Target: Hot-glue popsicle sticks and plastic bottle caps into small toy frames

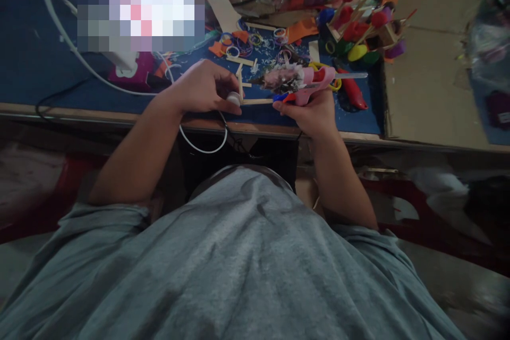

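My left hand (205,87) is closed, its thumb and fingers around a small white round piece (233,99). Thin wooden sticks (240,82) stand at its fingertips; whether they are joined to the white piece I cannot tell. In my right hand (319,117) is a pink hot glue gun (308,82), its nozzle end crusted with whitish residue and pointing left toward the sticks. A clear glue stick (353,75) juts from its back. Between the two hands runs a flat wooden stick (257,101), whose right end meets a blue piece (280,98) by my right thumb.
Rubber bands, orange scraps and glue strings litter the blue tabletop (159,101). A magenta power block (133,71) with a white cable stands left. Colourful balloons (358,32) on wooden frames, a red marker-like object (353,90) and a cardboard sheet (430,79) lie right.
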The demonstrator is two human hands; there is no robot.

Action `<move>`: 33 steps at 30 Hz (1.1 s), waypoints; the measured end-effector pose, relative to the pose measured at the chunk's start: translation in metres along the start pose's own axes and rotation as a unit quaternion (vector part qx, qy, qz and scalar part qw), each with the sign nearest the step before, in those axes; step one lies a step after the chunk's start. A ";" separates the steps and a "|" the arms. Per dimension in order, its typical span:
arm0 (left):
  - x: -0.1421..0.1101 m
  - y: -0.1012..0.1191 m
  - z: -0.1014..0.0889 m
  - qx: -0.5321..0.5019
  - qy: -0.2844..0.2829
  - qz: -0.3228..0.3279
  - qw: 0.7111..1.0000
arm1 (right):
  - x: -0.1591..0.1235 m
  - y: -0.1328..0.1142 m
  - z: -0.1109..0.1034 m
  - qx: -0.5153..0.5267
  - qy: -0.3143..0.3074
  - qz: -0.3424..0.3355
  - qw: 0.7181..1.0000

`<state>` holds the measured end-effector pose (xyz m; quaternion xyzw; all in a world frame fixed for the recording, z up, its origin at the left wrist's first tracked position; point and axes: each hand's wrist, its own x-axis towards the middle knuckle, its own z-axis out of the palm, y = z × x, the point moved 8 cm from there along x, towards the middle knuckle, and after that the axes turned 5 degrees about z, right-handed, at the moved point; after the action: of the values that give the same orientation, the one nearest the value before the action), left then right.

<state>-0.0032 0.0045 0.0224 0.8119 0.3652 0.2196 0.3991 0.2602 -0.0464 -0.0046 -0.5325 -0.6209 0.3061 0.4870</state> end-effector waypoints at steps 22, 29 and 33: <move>-0.006 0.002 0.001 0.009 0.024 0.009 1.000 | -0.003 0.006 -0.003 -0.003 0.001 -0.004 1.000; -0.011 0.001 0.000 0.037 0.046 0.024 0.998 | -0.003 0.009 -0.003 0.030 0.025 -0.013 0.999; -0.012 0.000 -0.001 0.034 0.059 0.027 0.997 | -0.003 0.010 -0.003 0.037 0.018 -0.008 0.999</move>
<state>-0.0111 -0.0040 0.0219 0.8200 0.3732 0.2659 0.3431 0.2662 -0.0471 -0.0134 -0.5145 -0.6048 0.3147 0.5201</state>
